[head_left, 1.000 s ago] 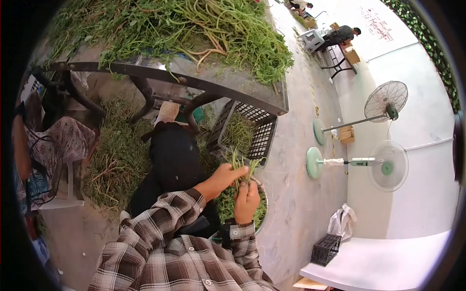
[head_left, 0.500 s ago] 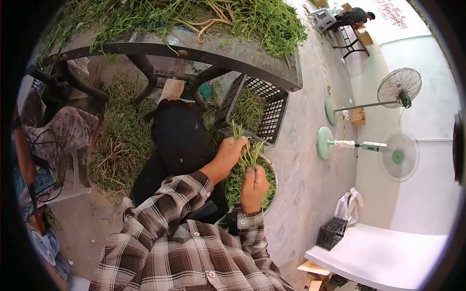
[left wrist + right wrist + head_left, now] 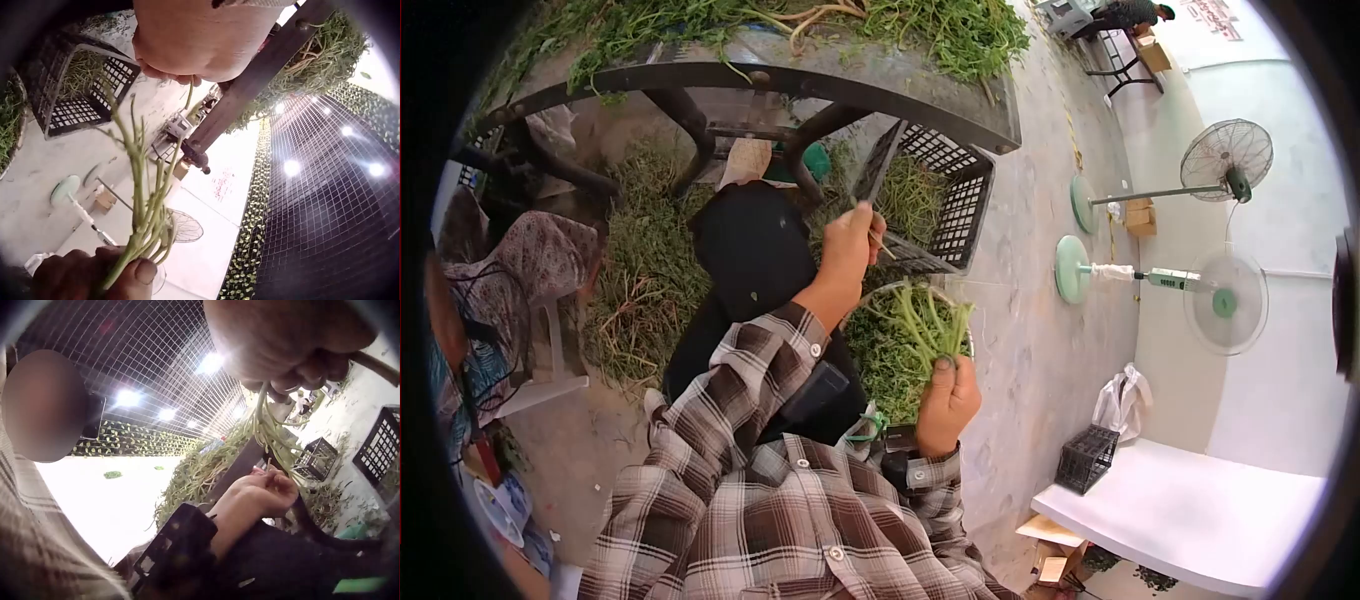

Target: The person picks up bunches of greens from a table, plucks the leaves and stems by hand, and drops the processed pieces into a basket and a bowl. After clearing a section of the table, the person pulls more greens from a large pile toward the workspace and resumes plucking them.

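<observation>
My left hand (image 3: 848, 245) pinches a short thin stem piece (image 3: 884, 246) near the corner of the black plastic crate (image 3: 965, 215). In the left wrist view that stem (image 3: 190, 94) pokes out below the curled fingers. My right hand (image 3: 949, 405) grips a small bunch of green stems (image 3: 927, 325), thumb across the lower end and cut-looking tips fanned upward. The bunch overlaps a round tub of leafy greens (image 3: 885, 370) in the head view. From the right wrist, the bunch (image 3: 265, 425) hangs beneath my fist, and my left hand (image 3: 265, 494) shows beyond it.
Leafy stems (image 3: 940, 35) are heaped on the table (image 3: 840, 85) ahead. A pile of greens (image 3: 640, 330) covers the floor left of my knee. Someone in patterned clothing (image 3: 545, 250) sits at the left. Two fans (image 3: 1225, 160) and a white table (image 3: 1180, 505) stand to the right.
The hands have parted. My left hand has moved away from the bunch toward the crate with a stem piece, while my right hand keeps the bunch and has shifted slightly right. The view has tilted.
</observation>
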Available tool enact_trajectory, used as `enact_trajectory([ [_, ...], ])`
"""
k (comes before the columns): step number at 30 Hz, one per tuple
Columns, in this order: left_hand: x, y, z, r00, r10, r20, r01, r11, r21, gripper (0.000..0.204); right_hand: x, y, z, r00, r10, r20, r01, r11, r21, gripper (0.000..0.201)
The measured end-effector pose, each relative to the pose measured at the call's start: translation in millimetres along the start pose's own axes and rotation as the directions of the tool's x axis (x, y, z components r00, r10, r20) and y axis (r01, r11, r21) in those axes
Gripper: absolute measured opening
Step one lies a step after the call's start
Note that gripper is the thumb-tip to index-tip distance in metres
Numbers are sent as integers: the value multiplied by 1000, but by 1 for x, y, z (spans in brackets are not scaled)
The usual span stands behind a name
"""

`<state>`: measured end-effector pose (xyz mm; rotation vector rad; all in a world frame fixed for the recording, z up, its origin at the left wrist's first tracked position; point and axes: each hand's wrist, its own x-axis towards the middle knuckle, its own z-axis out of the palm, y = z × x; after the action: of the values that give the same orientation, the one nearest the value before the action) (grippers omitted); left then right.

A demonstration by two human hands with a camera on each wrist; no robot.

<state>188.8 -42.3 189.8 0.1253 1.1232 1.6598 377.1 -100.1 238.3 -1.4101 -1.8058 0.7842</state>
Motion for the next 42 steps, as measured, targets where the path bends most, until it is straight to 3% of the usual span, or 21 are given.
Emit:
enact_trajectory([
  [3, -3, -8, 0, 997, -63, 51, 61, 997, 39, 35, 5, 3, -5, 997, 79, -25, -77, 994, 71, 19],
  [5, -9, -17, 2, 986, -29, 162, -11, 970, 241, 32, 12, 1, 0, 996, 65, -53, -63, 997, 44, 18],
  [6, -9, -22, 2, 986, -21, 168, -30, 955, 296, 30, 17, 0, 4, 996, 80, -51, -74, 991, 114, 18],
  [9, -14, -15, 0, 975, -47, 216, -16, 960, 281, 30, 31, 3, 14, 995, 84, -55, -73, 982, 174, 20],
  [11, -14, -17, -3, 978, -61, 200, 3, 961, 276, 31, 38, 6, 16, 998, -3, -70, 6, 999, 50, 21],
  [17, -15, -14, -5, 989, -65, 135, 17, 944, 331, 30, 57, 20, 14, 989, 5, -150, 3, 999, 53, 19],
  [19, -22, -15, 5, 959, 41, 281, -120, 955, 272, 31, 59, 21, 15, 985, -2, -173, 6, 1000, 24, 20],
  [20, -24, -13, 6, 959, 37, 281, -116, 956, 271, 31, 59, 16, 17, 991, 3, -133, -4, 1000, -2, 20],
  [22, -28, -7, 8, 826, -242, 509, 78, 943, 322, 35, 55, 14, 28, 996, 11, -93, -14, 999, -29, 20],
  [24, -28, -13, 8, 824, -254, 507, 119, 952, 282, 33, 47, 16, 47, 994, -109, 14, 109, 994, 33, 20],
  [27, -28, -15, 5, 825, -237, 514, 175, 971, 165, 26, 41, 11, 59, 993, -51, 104, 37, 991, 129, 23],
  [28, -27, -16, 4, 823, -224, 522, 177, 974, 139, 24, 41, 4, 56, 989, -83, 126, 78, 996, 45, 23],
  [32, -24, -20, 4, 850, -128, 510, 116, 992, 55, 21, 49, 25, 50, 967, -212, 142, 212, 977, 11, 21],
  [35, -22, -22, 3, 851, -99, 515, 108, 994, 13, 20, 54, 20, 41, 986, -158, 45, 153, 984, 95, 21],
  [37, -24, -20, 4, 863, -97, 496, 90, 995, 38, 20, 57, 14, 36, 999, 11, 49, -23, 965, 262, 22],
  [39, -24, -21, 4, 872, -97, 480, 73, 995, 69, 19, 64, 16, 33, 998, 19, 66, -38, 956, 292, 21],
  [42, -20, -22, 4, 830, -95, 550, 54, 995, 90, 19, 77, 12, 33, 995, 66, 70, -88, 921, 381, 22],
])
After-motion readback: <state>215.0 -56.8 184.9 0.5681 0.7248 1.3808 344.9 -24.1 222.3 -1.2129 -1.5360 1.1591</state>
